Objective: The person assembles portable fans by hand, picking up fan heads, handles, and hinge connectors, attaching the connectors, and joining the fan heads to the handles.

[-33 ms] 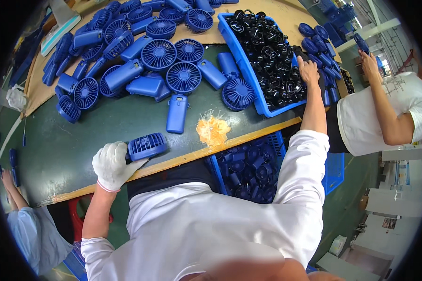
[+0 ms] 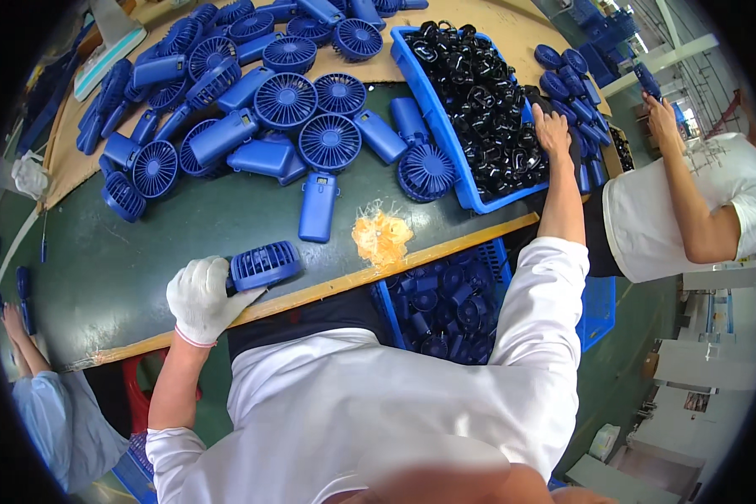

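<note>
My left hand (image 2: 200, 301), in a white glove, is closed round the handle of a blue handheld fan (image 2: 265, 265) near the table's front edge. The fan's round grille head points right; its handle is mostly hidden by the glove. My bare right hand (image 2: 553, 132) reaches out to the right edge of a blue crate (image 2: 480, 205) full of small glossy black plastic parts (image 2: 483, 109). Its fingers look spread and pointed down at the dark parts there; the fingertips are partly hidden. Nothing shows held in it.
Many blue handheld fans (image 2: 286, 99) lie heaped across the green table (image 2: 227, 218). A second blue crate (image 2: 391, 311) of dark blue parts sits below the table edge. More fans (image 2: 567, 80) lie beyond the black parts. Co-workers (image 2: 689, 202) stand at right and far left.
</note>
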{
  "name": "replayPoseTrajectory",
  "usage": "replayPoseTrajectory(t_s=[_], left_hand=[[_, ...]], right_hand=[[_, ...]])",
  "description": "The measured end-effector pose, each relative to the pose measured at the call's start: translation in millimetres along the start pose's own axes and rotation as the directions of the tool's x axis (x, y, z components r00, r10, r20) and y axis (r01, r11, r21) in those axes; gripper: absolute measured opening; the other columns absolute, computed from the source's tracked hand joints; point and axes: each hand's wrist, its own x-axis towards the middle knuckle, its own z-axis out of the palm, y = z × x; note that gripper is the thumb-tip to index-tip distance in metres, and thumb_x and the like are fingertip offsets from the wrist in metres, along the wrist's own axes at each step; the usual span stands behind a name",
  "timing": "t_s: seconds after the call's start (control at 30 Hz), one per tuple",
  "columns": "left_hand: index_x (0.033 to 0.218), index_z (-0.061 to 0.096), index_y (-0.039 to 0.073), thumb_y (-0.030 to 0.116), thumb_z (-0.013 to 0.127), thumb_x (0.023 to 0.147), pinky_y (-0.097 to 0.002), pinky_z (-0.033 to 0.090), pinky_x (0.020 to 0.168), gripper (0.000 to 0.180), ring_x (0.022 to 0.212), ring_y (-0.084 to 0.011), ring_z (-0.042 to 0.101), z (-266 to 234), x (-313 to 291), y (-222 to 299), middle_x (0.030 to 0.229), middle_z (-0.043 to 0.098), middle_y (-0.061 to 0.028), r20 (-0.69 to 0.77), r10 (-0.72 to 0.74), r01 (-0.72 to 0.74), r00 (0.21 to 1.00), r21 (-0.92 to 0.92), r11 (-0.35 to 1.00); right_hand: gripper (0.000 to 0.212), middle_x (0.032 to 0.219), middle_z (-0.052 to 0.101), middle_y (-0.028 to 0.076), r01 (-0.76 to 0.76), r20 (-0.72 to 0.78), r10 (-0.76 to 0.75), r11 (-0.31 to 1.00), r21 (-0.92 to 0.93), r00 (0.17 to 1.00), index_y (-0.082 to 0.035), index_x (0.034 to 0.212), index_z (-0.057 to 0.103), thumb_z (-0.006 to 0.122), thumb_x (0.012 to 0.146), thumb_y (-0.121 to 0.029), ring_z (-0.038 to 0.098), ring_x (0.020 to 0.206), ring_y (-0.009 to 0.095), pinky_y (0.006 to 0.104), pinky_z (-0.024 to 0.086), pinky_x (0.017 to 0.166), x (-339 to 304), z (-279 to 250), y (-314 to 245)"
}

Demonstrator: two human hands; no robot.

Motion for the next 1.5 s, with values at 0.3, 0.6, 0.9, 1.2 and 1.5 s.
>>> replayPoseTrajectory(t_s=[0.3, 0.6, 0.9, 1.2, 1.5], left_hand=[[0.080, 0.060, 0.007, 0.041, 0.080, 0.059, -0.0348, 0.048, 0.056, 0.045, 0.067, -0.0235, 0.060, -12.2, -4.6, 4.0, 0.076, 0.060, -0.0054, 0.124, -0.074, 0.083, 0.989, -0.076, 0.994], [0.088, 0.060, 0.006, 0.029, 0.080, 0.062, -0.0383, 0.051, 0.065, 0.040, 0.088, -0.0274, 0.060, -22.1, -8.8, 1.1, 0.093, 0.060, -0.0096, 0.281, -0.102, 0.138, 0.954, -0.114, 0.984], [0.085, 0.060, 0.006, 0.031, 0.077, 0.066, -0.0393, 0.050, 0.061, 0.036, 0.081, -0.0276, 0.059, -21.9, -12.3, -5.6, 0.085, 0.058, -0.0098, 0.290, -0.046, 0.102, 0.956, -0.180, 0.978], [0.077, 0.060, 0.009, 0.033, 0.079, 0.063, -0.0394, 0.047, 0.058, 0.033, 0.069, -0.0269, 0.058, -13.1, -13.1, -13.0, 0.072, 0.057, -0.0073, 0.228, -0.052, 0.098, 0.972, -0.194, 0.976], [0.064, 0.059, 0.005, 0.031, 0.072, 0.073, -0.0371, 0.045, 0.052, 0.031, 0.053, -0.0248, 0.057, -10.0, -8.8, -23.5, 0.058, 0.055, -0.0111, 0.080, -0.292, 0.301, 0.953, -0.334, 0.893]], right_hand=[[0.038, 0.098, 0.066, 0.016, 0.247, -0.472, -0.218, 0.969, 0.001, 0.854, -0.006, 0.093, 0.069, 0.055, 0.088, -0.041, 0.062, 0.097, 0.036, 0.0482, 0.049, 0.081, -34.1, -60.8, -69.6], [0.015, 0.083, 0.068, 0.021, 0.412, -0.203, -0.438, 0.897, -0.160, 0.876, -0.006, 0.082, 0.070, 0.065, 0.079, -0.020, 0.068, 0.081, 0.035, 0.0431, 0.056, 0.072, -83.9, -48.3, -162.4], [0.018, 0.093, 0.068, 0.021, 0.357, -0.211, -0.359, 0.933, -0.049, 0.909, -0.010, 0.095, 0.070, 0.062, 0.080, -0.013, 0.066, 0.091, 0.037, 0.0458, 0.053, 0.080, -88.2, -40.9, -143.9], [0.025, 0.092, 0.069, 0.020, 0.287, -0.086, -0.314, 0.929, -0.234, 0.946, -0.005, 0.091, 0.069, 0.070, 0.077, -0.025, 0.067, 0.090, 0.036, 0.0450, 0.055, 0.077, -89.6, -58.6, -155.9], [0.041, 0.095, 0.069, 0.021, 0.155, -0.327, -0.061, 0.951, 0.269, 0.943, -0.001, 0.106, 0.068, 0.067, 0.069, -0.019, 0.069, 0.083, 0.029, 0.0393, 0.054, 0.075, -84.9, -53.7, -132.8]])
